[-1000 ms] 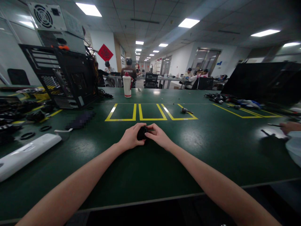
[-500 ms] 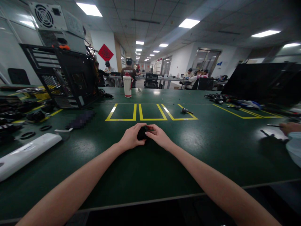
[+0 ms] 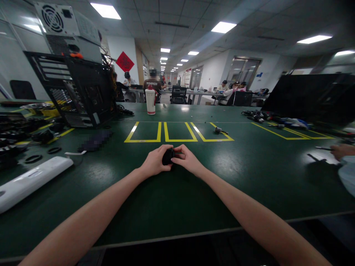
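Observation:
Between my two hands is a small black rounded part (image 3: 167,157), held just above or on the green table (image 3: 172,207); its exact kind cannot be made out. My left hand (image 3: 154,161) curls around its left side, thumb below and fingers over the top. From the right, my right hand (image 3: 187,161) pinches its edge with thumb and fingertips. Some of the part is hidden behind the fingers. Beyond the hands, a small metal-and-black part (image 3: 218,130) with a short lead lies inside the right one of three yellow tape outlines (image 3: 181,140).
To the left stand an open black computer case (image 3: 83,87) with a power supply (image 3: 58,20) on top, a long white device (image 3: 36,181) and black rings (image 3: 33,159). A paper cup (image 3: 150,101) is farther back. At right, another person's hand (image 3: 342,150) holds a thin tool.
Both hands keep their hold on the black part in nearly the same place. The right fingers shift slightly against its edge.

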The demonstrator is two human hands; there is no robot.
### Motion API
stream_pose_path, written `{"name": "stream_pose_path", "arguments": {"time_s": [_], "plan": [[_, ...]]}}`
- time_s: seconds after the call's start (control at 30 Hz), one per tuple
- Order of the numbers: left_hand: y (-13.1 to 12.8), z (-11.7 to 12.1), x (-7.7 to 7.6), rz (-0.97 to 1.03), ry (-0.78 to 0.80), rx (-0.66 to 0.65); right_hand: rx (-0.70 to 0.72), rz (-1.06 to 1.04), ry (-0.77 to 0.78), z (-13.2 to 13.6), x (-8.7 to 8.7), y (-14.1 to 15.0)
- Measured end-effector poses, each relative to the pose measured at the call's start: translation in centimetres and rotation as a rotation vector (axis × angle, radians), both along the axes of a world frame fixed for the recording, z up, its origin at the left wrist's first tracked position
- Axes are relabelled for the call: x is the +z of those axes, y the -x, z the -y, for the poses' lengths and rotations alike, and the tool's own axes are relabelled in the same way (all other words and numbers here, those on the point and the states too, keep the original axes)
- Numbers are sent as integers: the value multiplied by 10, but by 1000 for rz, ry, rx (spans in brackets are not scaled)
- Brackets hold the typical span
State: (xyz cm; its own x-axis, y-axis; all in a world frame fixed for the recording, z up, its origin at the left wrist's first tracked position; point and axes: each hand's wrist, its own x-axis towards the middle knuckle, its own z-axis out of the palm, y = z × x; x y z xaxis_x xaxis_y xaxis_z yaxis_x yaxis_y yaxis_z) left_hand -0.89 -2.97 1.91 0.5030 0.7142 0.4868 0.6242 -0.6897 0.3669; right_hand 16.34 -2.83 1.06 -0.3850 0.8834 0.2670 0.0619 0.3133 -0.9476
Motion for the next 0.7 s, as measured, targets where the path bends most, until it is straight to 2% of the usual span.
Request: {"name": "stream_pose_path", "arguments": {"time_s": [0.5, 0.7], "plan": [[1, -2, -2, -4, -12, -5, -47, 51, 13, 1, 2, 2], [1, -2, -2, 1, -9, -17, -11, 56, 24, 1, 4, 0]]}}
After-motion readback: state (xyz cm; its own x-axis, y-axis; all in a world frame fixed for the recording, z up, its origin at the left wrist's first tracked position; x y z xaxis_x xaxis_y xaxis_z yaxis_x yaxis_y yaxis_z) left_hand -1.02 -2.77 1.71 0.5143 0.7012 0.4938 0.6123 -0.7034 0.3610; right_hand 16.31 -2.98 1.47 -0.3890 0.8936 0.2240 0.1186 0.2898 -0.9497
